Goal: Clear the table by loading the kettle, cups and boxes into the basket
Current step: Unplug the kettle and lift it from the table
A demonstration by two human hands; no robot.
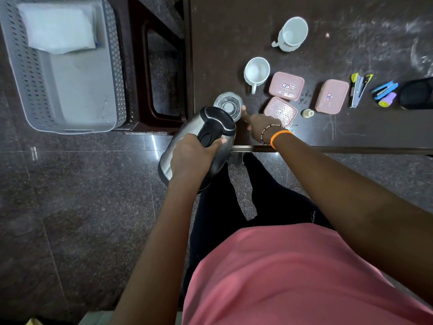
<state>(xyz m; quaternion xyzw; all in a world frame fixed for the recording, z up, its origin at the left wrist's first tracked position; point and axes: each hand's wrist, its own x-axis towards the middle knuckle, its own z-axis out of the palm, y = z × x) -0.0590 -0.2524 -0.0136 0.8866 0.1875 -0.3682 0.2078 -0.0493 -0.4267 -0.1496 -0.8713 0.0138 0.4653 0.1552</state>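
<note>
My left hand [189,153] grips the black handle of the steel kettle [182,137], which hangs tilted in the air just off the table's near left corner. Behind the kettle's lid stands a clear glass [228,104]. My right hand [260,123] is beside it, thumb against the glass's right side, fingers hidden by the kettle. Two white cups [294,31] [256,71] and three pink boxes [286,85] [280,110] [331,96] sit on the dark table [234,31]. The grey basket [117,66] stands at the far left.
A folded white item [58,29] lies in the basket's far end. A dark brown stool [159,66] stands between basket and table. A small bottle [307,113], two staplers [357,90] [384,89] and a black pouch [417,93] lie at the table's right.
</note>
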